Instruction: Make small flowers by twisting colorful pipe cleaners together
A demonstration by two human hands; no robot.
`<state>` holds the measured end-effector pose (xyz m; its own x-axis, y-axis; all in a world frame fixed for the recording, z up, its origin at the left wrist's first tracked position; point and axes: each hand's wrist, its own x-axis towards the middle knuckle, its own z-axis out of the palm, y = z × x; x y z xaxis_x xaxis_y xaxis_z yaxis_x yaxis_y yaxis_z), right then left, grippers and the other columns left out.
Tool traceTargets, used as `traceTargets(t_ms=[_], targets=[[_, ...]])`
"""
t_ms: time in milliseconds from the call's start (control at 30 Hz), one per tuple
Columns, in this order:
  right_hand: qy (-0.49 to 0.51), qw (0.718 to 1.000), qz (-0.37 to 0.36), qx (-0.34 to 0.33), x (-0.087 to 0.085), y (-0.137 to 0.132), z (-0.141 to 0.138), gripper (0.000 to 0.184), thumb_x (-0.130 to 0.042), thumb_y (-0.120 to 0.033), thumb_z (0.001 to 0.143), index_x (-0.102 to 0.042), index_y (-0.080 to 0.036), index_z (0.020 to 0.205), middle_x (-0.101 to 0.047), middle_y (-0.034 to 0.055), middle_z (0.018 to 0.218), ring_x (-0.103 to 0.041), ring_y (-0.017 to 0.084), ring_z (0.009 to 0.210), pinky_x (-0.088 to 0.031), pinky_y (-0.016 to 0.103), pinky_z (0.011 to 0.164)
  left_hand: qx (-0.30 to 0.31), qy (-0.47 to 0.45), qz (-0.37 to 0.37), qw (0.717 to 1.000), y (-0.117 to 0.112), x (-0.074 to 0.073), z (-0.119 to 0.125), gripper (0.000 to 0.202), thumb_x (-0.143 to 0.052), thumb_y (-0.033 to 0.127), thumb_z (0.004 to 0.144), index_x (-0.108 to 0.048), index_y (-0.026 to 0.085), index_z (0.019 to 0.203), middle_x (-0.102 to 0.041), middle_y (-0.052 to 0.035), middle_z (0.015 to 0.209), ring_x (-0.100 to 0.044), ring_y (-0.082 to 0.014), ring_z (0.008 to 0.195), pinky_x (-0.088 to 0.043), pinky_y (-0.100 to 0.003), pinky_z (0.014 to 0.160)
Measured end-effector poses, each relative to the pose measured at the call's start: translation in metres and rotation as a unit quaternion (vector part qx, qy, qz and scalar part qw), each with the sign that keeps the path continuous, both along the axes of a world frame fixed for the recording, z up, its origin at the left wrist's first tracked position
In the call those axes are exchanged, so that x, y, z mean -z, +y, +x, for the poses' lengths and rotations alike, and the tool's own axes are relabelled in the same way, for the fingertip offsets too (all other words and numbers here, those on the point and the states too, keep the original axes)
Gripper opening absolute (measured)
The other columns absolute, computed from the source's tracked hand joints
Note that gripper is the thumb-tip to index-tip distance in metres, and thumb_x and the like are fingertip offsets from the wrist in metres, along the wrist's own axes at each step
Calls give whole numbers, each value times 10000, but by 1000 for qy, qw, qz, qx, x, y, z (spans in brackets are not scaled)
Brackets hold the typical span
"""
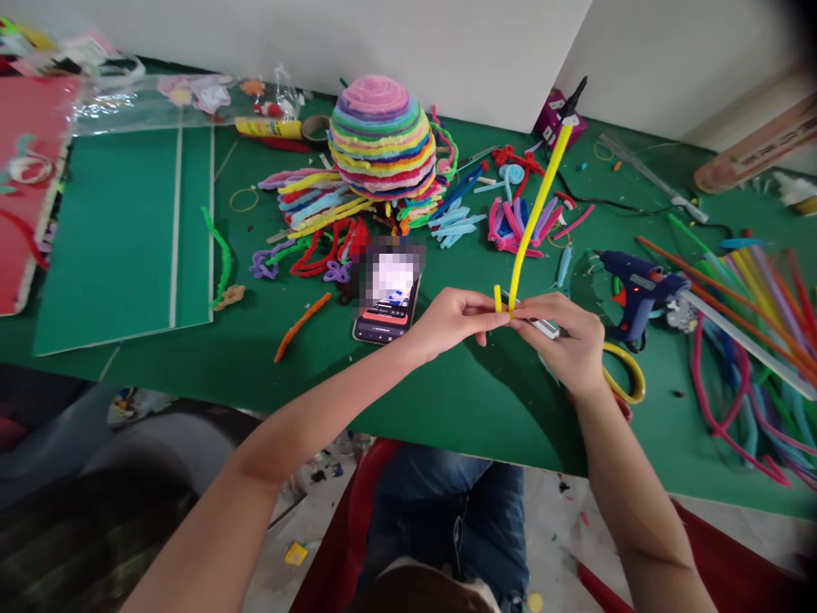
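A long yellow pipe cleaner [532,221] rises from between my two hands, its lower end bent into a short upright stub. My left hand [460,319] pinches it at the bend. Right beside it, my right hand [562,336] is closed on the same pipe cleaner, fingertips nearly touching the left ones. Under the right hand lie scissors with yellow-lined handles [629,375], partly hidden by the wrist. A phone [385,298] with a lit screen lies to the left of my hands, its upper part blurred. An orange pipe cleaner piece [302,327] rests farther left.
A striped pipe-cleaner dome [383,140] stands at the back amid cut pieces. On the right are a blue glue gun [640,289] with a red light and a heap of loose pipe cleaners [759,400]. A green board [121,230] lies left. The table's front edge is near my lap.
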<state>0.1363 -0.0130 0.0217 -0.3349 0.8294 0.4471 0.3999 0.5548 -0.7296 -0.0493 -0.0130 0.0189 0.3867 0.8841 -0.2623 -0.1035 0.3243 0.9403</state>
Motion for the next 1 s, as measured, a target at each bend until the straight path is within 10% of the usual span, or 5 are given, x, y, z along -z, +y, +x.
traceTargets(t_ms=[600,1000], targets=[[74,994,-76,4,9,-9,-2,324,-776,-138,655,-629,-242,924,-699,-12,845,-670,132,776,-559,276,722,-29,-23,-27,999,-1,0,3,161,-775,264,614,-685,135,647,-648,0,596,-456,-33,438,-364,-208,450],[25,996,-89,7,9,-4,-1,303,-722,-224,739,-644,-242,1031,-712,5,951,-688,132,786,-579,272,762,1,20,-9,1000,0,-3,1,271,-740,336,676,-709,113,825,-689,-49,774,-487,-34,484,-411,-210,508]])
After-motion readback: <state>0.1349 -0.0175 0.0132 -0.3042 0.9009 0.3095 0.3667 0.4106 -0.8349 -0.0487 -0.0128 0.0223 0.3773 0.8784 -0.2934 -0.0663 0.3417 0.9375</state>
